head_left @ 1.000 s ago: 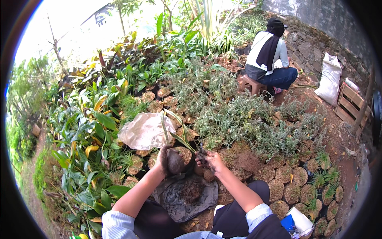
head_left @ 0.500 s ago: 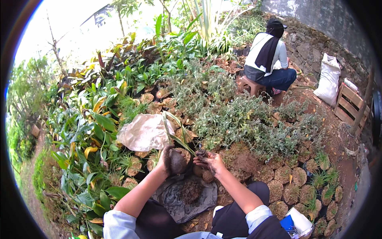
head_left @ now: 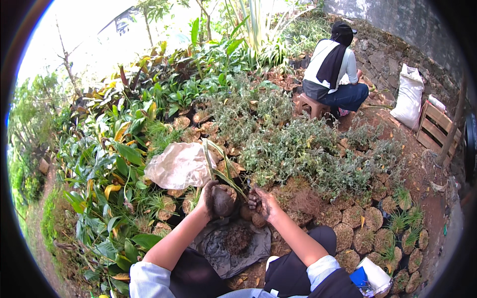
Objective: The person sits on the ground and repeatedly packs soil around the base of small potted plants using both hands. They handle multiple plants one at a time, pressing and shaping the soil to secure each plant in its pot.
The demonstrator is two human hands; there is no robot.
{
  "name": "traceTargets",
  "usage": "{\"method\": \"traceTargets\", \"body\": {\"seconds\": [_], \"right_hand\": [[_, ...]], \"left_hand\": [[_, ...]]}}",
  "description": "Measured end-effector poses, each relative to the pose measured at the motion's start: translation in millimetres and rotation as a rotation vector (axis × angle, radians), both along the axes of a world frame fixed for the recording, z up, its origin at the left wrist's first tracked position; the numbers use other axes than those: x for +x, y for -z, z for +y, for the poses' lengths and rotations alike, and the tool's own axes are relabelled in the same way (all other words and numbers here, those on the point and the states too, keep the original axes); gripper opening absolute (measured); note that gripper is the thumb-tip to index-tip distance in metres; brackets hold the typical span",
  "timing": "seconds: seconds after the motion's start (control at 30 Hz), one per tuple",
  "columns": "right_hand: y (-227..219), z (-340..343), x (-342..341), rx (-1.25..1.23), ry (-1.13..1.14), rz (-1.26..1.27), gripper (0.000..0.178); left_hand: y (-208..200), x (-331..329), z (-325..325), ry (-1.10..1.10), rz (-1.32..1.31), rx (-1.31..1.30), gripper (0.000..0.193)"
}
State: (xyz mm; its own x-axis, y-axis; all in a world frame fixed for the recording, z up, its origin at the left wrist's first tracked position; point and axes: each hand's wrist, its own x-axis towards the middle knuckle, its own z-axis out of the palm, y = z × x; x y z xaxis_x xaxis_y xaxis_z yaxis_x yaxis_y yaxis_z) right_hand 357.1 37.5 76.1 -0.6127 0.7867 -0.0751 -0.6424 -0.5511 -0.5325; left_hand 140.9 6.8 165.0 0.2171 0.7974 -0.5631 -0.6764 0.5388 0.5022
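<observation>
My left hand (head_left: 207,199), dark with soil, is closed round the side of a round brown soil ball (head_left: 223,203). Long, thin green-and-yellowish leaves (head_left: 217,161) rise from behind the ball and bend over to the right. My right hand (head_left: 263,202), also soiled, is just right of the drooping leaf ends with its fingers curled in. What it grips, if anything, is too small to make out. Smaller brown balls (head_left: 258,220) lie below, between my hands. Under them, loose dark soil (head_left: 236,238) sits on a grey plastic sheet (head_left: 211,244).
A pale crumpled sheet (head_left: 176,166) lies beyond my left hand. Leafy plants (head_left: 124,174) crowd the left, and several soil-filled pots (head_left: 353,217) the right. A person (head_left: 334,69) sits on a stool (head_left: 311,106) near a white sack (head_left: 409,97) and wooden crate (head_left: 437,126).
My right hand has shifted slightly right and its fingers have curled in more, drawing away from the leaf ends. My left hand keeps its hold on the soil ball.
</observation>
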Motion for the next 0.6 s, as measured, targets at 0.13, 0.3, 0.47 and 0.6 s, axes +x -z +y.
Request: {"method": "traceTargets", "body": {"seconds": [0.13, 0.3, 0.47, 0.6], "right_hand": [[-39, -21, -22, 0.013, 0.316, -0.429, 0.027], [-18, -18, -20, 0.048, 0.374, -0.286, 0.046], [-18, -14, -11, -0.035, 0.189, -0.183, 0.047], [-12, -8, -16, -0.122, 0.095, -0.084, 0.036]], "left_hand": [[2, 0, 0, -0.031, 0.001, 0.005, 0.033], [2, 1, 1, -0.020, 0.013, 0.016, 0.035], [2, 2, 0, -0.061, 0.006, 0.020, 0.034], [5, 0, 2, -0.049, -0.003, 0.013, 0.034]]}}
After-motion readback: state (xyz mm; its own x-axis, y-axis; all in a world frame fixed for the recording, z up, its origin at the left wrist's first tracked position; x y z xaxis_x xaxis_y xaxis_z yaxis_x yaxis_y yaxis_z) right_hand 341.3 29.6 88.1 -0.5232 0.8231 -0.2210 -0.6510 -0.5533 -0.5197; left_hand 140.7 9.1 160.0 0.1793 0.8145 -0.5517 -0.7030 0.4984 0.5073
